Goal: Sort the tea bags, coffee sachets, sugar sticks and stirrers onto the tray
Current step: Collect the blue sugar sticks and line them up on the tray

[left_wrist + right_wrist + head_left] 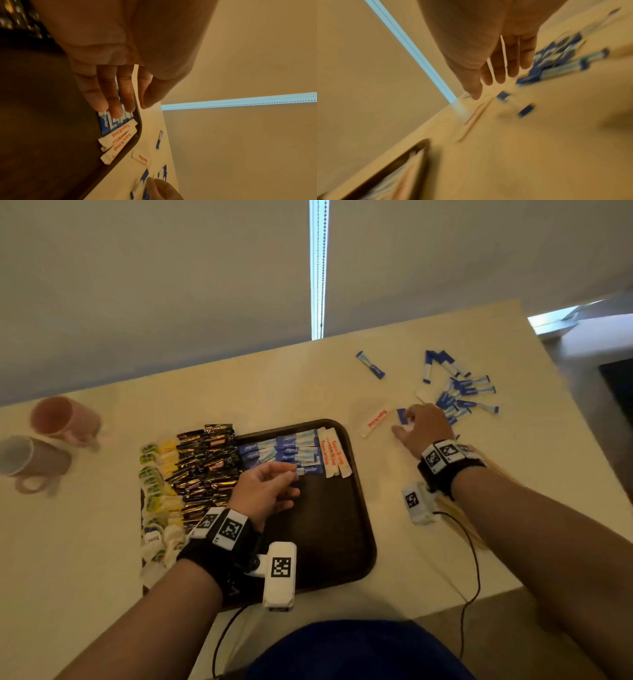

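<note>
Right hand (423, 428) is out over the table (274, 378), fingers loose and spread, nothing gripped that I can make out, though that wrist view is smeared. Just under its fingertips lies a blue sugar stick (401, 416), and just off the thumb side a white sachet with red lettering (375, 422), its long axis slanting toward the tray (356, 508). Beyond the fingers sits the loose heap of blue sticks (462, 395). Left hand (265, 491) hovers over the tray, fingers relaxed and straight, tips at the row of blue sticks (284, 451) already laid there, holding nothing. I'd say the right hand is far nearer the strays, so the next pick looks like its job.
</note>
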Demonstrator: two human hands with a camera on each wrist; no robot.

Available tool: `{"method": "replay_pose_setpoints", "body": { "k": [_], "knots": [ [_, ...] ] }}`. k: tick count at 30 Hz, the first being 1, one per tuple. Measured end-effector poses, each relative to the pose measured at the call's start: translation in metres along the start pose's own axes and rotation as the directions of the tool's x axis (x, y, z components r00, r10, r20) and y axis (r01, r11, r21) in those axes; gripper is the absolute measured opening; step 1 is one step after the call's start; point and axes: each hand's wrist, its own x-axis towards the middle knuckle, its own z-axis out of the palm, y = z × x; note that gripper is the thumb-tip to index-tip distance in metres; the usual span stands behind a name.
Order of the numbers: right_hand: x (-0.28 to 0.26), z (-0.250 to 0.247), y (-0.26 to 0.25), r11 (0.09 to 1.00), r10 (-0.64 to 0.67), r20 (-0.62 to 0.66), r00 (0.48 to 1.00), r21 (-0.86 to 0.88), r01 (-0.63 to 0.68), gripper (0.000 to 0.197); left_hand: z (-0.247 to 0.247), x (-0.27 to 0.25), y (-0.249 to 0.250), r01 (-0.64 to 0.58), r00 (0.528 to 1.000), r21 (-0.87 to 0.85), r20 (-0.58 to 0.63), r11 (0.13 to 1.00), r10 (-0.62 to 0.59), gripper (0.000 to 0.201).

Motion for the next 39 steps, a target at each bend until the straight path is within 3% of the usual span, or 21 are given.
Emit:
{"method": "replay_pose_setpoints", "body": {
  "k": [2,5,9,13,17,23,28,32,36,39],
  "knots": [
    [0.019,-0.015,0.028,0.981,0.088,0.038,0.995,-0.177,-0.079,0.084,0.021,0.004,0.002,-0.002,1.0,0.006,-0.011,1.0,0.002,0.014],
    [0.038,-0.028,0.058,0.951,0.209,0.185,0.96,-0.268,-0.155,0.135,0.05,0.008,0.007,-0.007,1.0,0.016,-0.029,1.0,0.007,0.013],
    [0.056,-0.031,0.075,0.954,0.213,0.271,0.939,-0.267,-0.139,0.147,0.08,0.015,0.014,-0.001,0.999,0.014,-0.048,1.0,0.002,0.013],
    [0.07,-0.03,0.083,0.962,0.185,0.26,0.948,-0.243,-0.121,0.13,0.1,0.022,0.02,0.009,0.998,0.025,-0.058,1.0,-0.008,0.013],
    [0.082,-0.035,0.087,0.981,0.051,0.183,0.982,-0.193,-0.015,0.073,0.114,0.026,0.023,0.015,0.999,0.051,-0.051,0.999,-0.013,0.013],
    [0.086,-0.034,0.086,0.969,-0.117,0.16,0.98,-0.196,0.148,0.035,0.127,0.032,0.027,0.023,0.999,0.065,-0.036,0.998,-0.021,0.013],
    [0.085,-0.043,0.081,0.957,-0.095,0.193,0.977,-0.253,0.143,0.02,0.128,0.033,0.029,0.023,0.999,0.067,-0.041,0.997,-0.02,0.013],
    [0.077,-0.055,0.069,0.958,-0.099,0.174,0.98,-0.248,0.141,0.02,0.125,0.033,0.033,0.006,0.999,0.066,-0.041,0.998,-0.003,0.014],
    [0.059,-0.076,0.039,0.96,-0.212,0.133,0.968,-0.156,0.231,0.006,0.126,0.029,0.041,-0.023,1.0,0.02,-0.009,1.0,0.023,0.014],
    [0.033,-0.093,0.005,0.927,-0.365,0.093,0.926,-0.06,0.371,0.01,0.128,0.025,0.049,0.003,0.997,-0.088,0.075,0.996,0.003,0.024]
  ]
}}
